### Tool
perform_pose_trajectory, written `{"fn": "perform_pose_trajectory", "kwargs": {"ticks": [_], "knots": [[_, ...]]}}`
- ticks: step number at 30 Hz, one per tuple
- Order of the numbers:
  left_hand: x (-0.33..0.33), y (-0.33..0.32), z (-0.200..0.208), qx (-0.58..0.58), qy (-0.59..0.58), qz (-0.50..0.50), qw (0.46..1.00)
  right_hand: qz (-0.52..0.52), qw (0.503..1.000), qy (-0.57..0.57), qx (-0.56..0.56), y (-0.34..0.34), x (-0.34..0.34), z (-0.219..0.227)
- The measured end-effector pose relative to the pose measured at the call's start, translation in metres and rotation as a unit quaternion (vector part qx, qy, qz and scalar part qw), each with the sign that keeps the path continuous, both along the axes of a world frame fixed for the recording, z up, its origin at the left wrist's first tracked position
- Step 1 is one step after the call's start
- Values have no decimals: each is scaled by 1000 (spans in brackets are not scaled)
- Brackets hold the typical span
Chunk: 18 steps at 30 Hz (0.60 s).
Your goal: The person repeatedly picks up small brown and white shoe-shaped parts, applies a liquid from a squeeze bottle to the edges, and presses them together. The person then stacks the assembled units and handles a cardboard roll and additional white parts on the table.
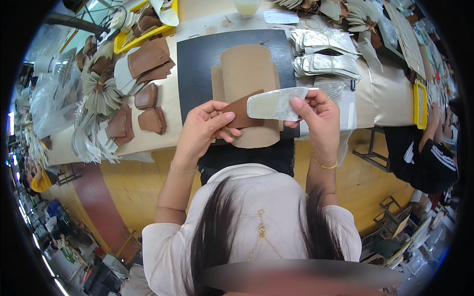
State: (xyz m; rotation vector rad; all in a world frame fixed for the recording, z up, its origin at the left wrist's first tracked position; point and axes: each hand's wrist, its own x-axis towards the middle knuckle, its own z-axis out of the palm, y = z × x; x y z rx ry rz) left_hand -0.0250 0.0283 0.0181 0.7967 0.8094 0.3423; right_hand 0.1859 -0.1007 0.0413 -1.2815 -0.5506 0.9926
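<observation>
Seen from the head camera, both hands are raised just above the surface. The left hand has its fingers closed on a brown leather piece, pinching its near end. The right hand is closed on a pale, silvery-white insole-shaped piece, thumb on top, and holds it flat so that its left end overlaps the brown piece. Under the two pieces lies a black mat with a tan cardboard sheet (curved edges, partly hidden by the hands). To the left lie stacks of brown leather cut-outs and fanned grey-white pieces. To the right sit piles of silvery pieces. A yellow tray stands at the far left.
</observation>
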Motion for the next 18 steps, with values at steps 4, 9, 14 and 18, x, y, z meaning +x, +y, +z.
{"fn": "perform_pose_trajectory", "kwargs": {"ticks": [4,9,14,18], "knots": [[2,6,3,-5,-10,-30,999,-17,999,-20,-43,3,1,2],[1,10,9,-22,-24,-28,999,5,998,-24,-60,8,-5,2],[1,8,13,-25,-21,-15,999,44,998,-9,-54,16,-16,-1],[0,6,16,-17,-14,-19,1000,54,997,-10,-56,21,-18,-3]]}}
